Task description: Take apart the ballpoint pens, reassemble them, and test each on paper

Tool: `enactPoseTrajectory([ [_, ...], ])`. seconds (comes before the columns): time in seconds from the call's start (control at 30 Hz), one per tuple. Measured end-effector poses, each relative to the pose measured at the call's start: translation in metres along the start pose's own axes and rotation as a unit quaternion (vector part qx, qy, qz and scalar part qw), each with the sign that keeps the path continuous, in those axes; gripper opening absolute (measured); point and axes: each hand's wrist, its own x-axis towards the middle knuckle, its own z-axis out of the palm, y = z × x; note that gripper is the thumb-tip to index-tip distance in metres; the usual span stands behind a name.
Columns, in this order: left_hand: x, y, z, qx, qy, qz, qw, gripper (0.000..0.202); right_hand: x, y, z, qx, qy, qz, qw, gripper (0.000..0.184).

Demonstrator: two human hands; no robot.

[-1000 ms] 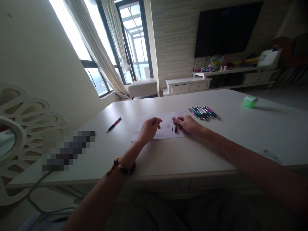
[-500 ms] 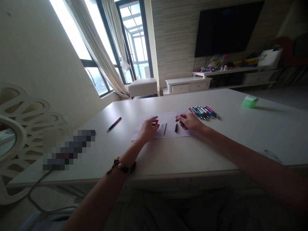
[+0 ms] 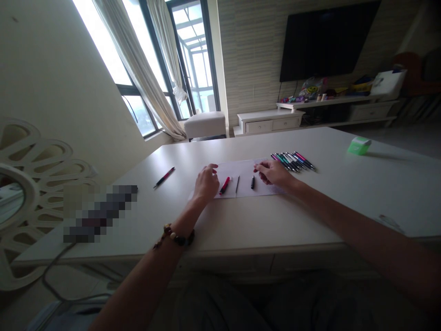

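My left hand (image 3: 206, 183) is open, its fingers apart, over the left side of a white sheet of paper (image 3: 244, 169). Just right of it lies a red pen barrel (image 3: 224, 185) with a dark end. A tiny pale piece (image 3: 231, 178) rests beside the barrel, too small to name. A thin dark pen refill (image 3: 237, 184) lies in the middle of the paper, and a short black pen part (image 3: 252, 182) sits farther right. My right hand (image 3: 270, 172) is at the paper's right side, fingertips pinched together; what they hold, if anything, is too small to make out.
Several pens (image 3: 292, 162) lie in a row behind my right hand. One red-and-black pen (image 3: 164, 177) lies alone at the left. A green-and-white box (image 3: 359, 145) stands at the right of the white table (image 3: 213, 230). A blurred-out dark object (image 3: 103, 214) is near the left edge.
My left hand has let go of the red pen barrel and moved left, leaving the barrel on the paper. My right hand stays pinched in about the same place.
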Motion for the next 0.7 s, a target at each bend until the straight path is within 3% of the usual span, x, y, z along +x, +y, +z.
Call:
enactPoseTrajectory([
  [0.23,-0.0027,0.0014,0.0006,0.044,-0.016,0.01,0.999,0.028,0.0002,0.0012,-0.0002,-0.009,0.001,-0.007,1.0,0.023],
  [0.47,-0.0081,0.0063,-0.0005,0.082,-0.099,0.032,0.991,0.041,-0.0014,-0.0009,0.0003,-0.028,0.006,-0.007,1.0,0.021],
  [0.7,-0.0058,0.0057,-0.0002,0.07,-0.071,0.027,0.995,0.033,-0.0032,-0.0023,0.0004,-0.055,0.01,-0.017,0.998,0.02],
])
